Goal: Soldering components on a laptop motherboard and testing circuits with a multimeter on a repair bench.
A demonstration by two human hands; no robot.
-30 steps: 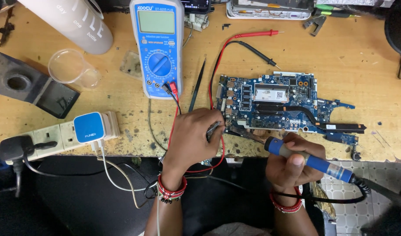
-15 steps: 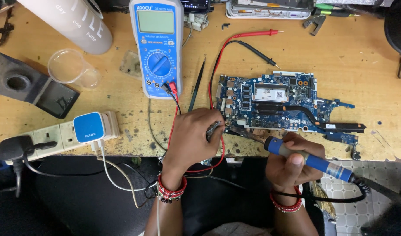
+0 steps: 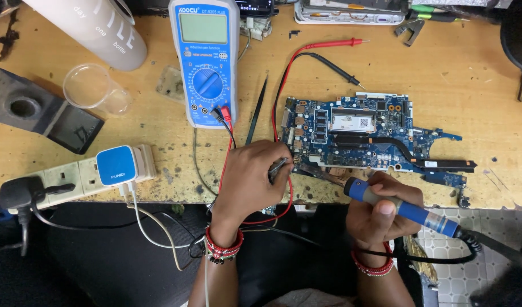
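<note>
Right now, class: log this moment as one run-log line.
left hand: grips tweezers at circuit board edge | right hand: holds blue soldering iron | multimeter: behind, leads plugged in

My left hand [image 3: 252,179] and right hand [image 3: 380,213] are bare, with no gloves, rings or watch showing, and both forearms are uncovered with no sleeves. On my left wrist, low in the middle of the frame, sits a stack of red beaded bracelets [image 3: 222,249] with white and dark beads mixed in. On my right wrist, toward the lower right, is a red beaded band [image 3: 373,265]. My fingernails are short and plain.
</note>
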